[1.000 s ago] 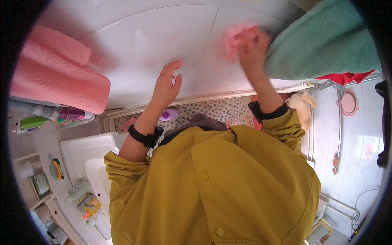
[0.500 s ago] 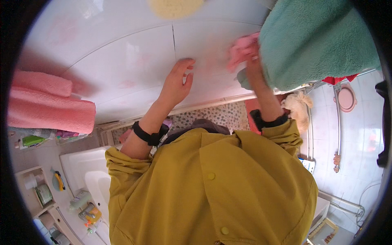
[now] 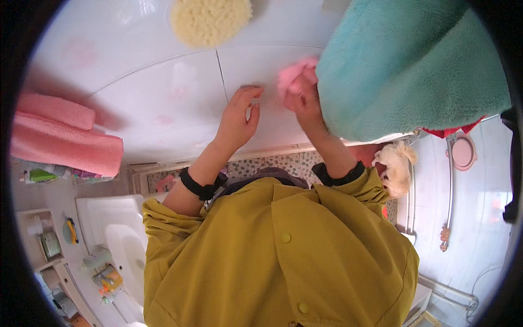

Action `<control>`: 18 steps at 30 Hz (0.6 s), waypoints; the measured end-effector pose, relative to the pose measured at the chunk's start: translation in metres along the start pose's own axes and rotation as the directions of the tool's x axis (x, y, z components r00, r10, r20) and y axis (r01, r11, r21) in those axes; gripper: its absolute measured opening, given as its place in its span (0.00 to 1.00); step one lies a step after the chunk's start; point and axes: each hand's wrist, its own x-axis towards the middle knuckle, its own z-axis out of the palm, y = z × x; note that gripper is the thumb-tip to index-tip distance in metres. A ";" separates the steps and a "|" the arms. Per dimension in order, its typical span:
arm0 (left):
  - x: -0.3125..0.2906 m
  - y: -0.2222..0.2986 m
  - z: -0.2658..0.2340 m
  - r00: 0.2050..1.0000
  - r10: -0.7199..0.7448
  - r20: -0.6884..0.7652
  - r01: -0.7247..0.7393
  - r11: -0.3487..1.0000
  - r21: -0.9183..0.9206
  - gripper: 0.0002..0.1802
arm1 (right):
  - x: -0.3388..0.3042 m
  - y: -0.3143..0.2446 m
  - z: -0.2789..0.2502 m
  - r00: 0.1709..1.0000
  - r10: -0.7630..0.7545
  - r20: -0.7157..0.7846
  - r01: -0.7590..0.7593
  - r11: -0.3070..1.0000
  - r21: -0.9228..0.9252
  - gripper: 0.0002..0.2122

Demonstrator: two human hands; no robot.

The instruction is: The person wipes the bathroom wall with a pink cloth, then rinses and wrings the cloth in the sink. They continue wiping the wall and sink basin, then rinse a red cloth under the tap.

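Observation:
My right hand [image 3: 306, 104] grips a crumpled pink cloth [image 3: 294, 76] against the white tiled wall [image 3: 180, 103]. Close beside it hangs a large teal towel [image 3: 408, 65], whose left edge my wrist nearly meets. My left hand [image 3: 239, 117] is held near the same wall, fingers loosely curved and thumb apart, with nothing in it. Whether its fingertips touch the tiles I cannot tell. Above the left hand, a round, cream-coloured sponge-like thing [image 3: 211, 20] is against the wall.
Folded pink towels [image 3: 71, 133] hang at the left, above a white sink [image 3: 122, 234] with bottles [image 3: 109, 278] beside it. A cream-coloured dog [image 3: 396, 169] is on the floor at the right. Beyond it are a metal rail [image 3: 449, 201] and a pink basin [image 3: 464, 151].
My right hand has moved left with the pink cloth, out from beside the teal towel's edge. My left hand has barely moved. The sponge-like thing shows more fully.

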 end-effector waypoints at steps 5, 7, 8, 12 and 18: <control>-0.004 0.003 -0.001 0.998 -0.043 -0.053 0.042 0.999 -0.020 0.19 | 0.062 -0.019 -0.021 0.963 -0.076 -0.258 0.071 0.997 -0.027 0.13; -0.007 0.004 -0.002 0.995 -0.075 -0.065 0.075 0.997 0.001 0.17 | 0.058 -0.023 -0.006 0.966 -0.152 -0.208 0.151 0.988 -0.022 0.12; -0.008 0.002 -0.004 0.994 -0.086 -0.071 0.087 0.996 0.015 0.16 | 0.047 -0.018 0.008 0.965 -0.231 -0.126 0.226 0.973 -0.055 0.11; -0.024 -0.018 -0.008 0.982 -0.183 -0.043 0.186 0.980 0.070 0.13 | -0.031 0.025 0.037 0.886 -0.425 0.183 0.448 0.888 -0.102 0.09; -0.059 -0.051 -0.024 0.986 -0.164 -0.026 0.166 0.969 0.182 0.12 | -0.034 0.018 0.046 0.992 -0.089 0.091 0.062 0.962 0.264 0.10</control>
